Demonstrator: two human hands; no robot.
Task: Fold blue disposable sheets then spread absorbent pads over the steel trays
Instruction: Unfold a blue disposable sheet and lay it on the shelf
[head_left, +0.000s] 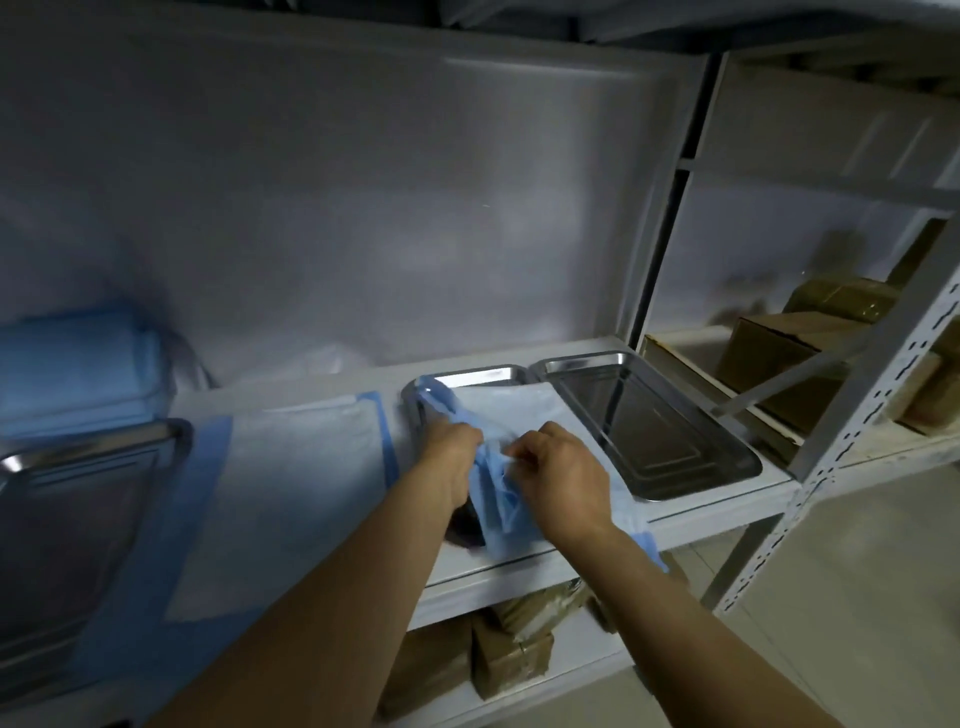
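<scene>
— What is lying across the white metal shelf?

— I am seeing it running wide and flat in front of me. At the far left a rectangular steel tray is showing a shiny raised rim, with a soft blue roll of sheets sitting behind it. Beside that tray a flat absorbent pad is lying spread out, white and quilted in the middle with a smooth blue border.

— And the other trays?

— A second tray is sitting mid-shelf, mostly covered by another pad, whose blue underside is bunching and crinkling near me. Just right of it, touching rim to rim, a bare tray is gleaming, its base stamped with stepped rectangles. Brown taped cardboard boxes are resting on the neighbouring rack and below.

— Your hands?

— My left hand is curling round the crumpled blue edge of that pad, gripping it. My right hand is pinching the same thin fold between thumb and fingers, just beside the left.
</scene>
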